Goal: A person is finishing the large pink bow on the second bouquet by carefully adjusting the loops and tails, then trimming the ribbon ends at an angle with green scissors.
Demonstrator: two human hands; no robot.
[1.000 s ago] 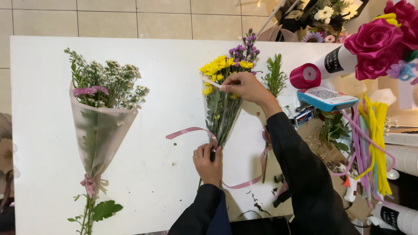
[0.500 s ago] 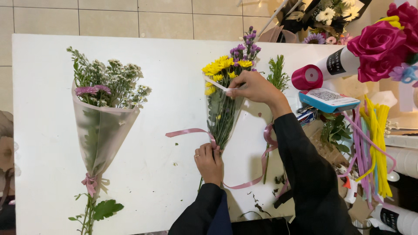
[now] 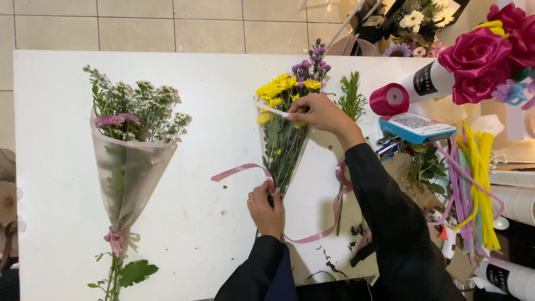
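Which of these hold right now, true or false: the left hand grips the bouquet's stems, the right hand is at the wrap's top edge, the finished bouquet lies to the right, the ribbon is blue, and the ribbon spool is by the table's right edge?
1. The left hand grips the stems of the yellow and purple bouquet. True.
2. The right hand is at the top edge of its clear wrap. True.
3. The finished bouquet lies to the right of it. False: it lies to the left, tied with a pink bow.
4. The ribbon is blue. False: it is pink.
5. The ribbon spool sits near the table's right edge. True.
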